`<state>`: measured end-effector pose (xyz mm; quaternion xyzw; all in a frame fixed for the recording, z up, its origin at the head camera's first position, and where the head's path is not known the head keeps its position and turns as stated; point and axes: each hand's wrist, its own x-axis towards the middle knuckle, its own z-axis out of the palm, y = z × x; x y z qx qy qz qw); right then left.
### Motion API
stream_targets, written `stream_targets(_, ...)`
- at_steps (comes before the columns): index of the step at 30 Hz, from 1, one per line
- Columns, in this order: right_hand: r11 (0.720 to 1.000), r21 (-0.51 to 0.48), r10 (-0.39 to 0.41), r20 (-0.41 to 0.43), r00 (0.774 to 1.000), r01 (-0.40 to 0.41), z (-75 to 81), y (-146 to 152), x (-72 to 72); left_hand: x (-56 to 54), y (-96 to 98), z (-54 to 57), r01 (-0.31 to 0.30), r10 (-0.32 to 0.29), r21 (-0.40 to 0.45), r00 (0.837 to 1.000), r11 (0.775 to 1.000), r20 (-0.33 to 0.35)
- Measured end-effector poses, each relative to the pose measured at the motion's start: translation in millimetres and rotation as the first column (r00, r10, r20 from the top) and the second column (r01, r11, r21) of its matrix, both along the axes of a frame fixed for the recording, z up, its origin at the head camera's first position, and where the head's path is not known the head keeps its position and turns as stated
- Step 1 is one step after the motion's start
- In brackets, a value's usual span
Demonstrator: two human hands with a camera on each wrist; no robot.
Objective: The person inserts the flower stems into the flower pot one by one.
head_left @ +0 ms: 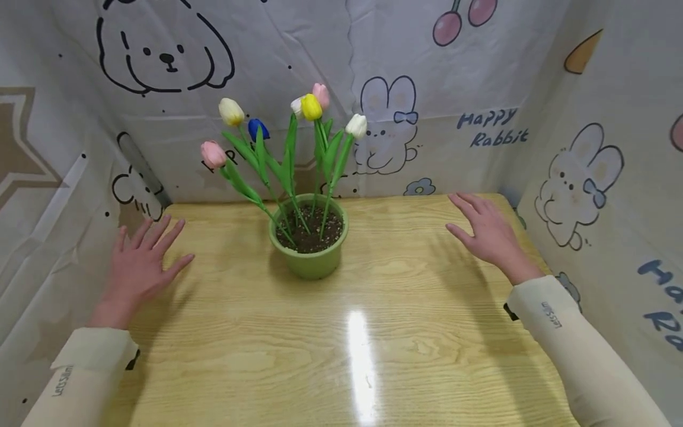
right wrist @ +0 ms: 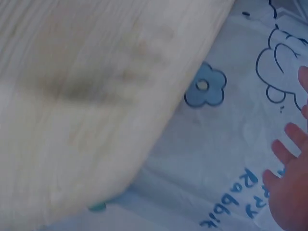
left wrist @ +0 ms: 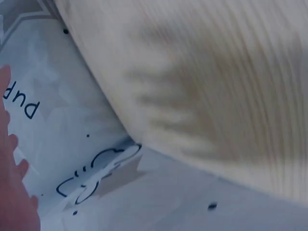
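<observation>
A green flowerpot [head_left: 313,264] filled with dark soil [head_left: 315,237] stands upright near the back of the table. Several artificial tulips rise from it, among them a pink tulip [head_left: 213,155], a blue tulip [head_left: 258,129], a yellow tulip [head_left: 312,107] and a white tulip [head_left: 356,126]. Over the table's left side hovers my left hand [head_left: 140,264], fingers spread and holding nothing. My right hand [head_left: 491,231] is raised over the right side, its fingers extended and free of any object. Both hands are apart from the pot and cast shadows on the wood.
The light wooden table [head_left: 256,344] has rounded back corners. Printed cloth [head_left: 299,53] with cartoon animals hangs behind it and along both sides, close to the hands. A bright reflection crosses the tabletop in front of the pot.
</observation>
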<state>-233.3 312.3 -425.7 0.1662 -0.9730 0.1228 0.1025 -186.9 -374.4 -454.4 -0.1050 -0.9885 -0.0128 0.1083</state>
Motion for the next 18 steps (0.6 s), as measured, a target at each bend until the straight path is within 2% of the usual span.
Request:
stream_targets(6, 0.988, 0.157, 0.019, -0.201, 0.980, 0.013, 12.7, 15.3, -1.8, 2.7, -6.6, 15.2, 0.013, -0.021, -0.112, 0.997, 0.994, -0.070)
stream_targets(11, 0.979, 0.204, 0.072, -0.303, 0.950, -0.009, 14.0, 21.4, -4.3, 2.7, -11.2, 15.6, 0.041, -0.058, -0.143, 0.991, 0.989, -0.120)
stream_targets(15, 0.973, 0.227, 0.115, -0.374, 0.920, -0.030, 10.7, 22.9, -6.0, -0.4, -14.5, 14.7, 0.063, -0.092, -0.157, 0.979, 0.985, -0.180)
stream_targets(18, 0.968, 0.249, 0.127, -0.398, 0.908, -0.026, 7.4, 23.6, -6.9, -2.6, -15.3, 14.0, 0.081, -0.116, -0.165, 0.969, 0.983, -0.218)
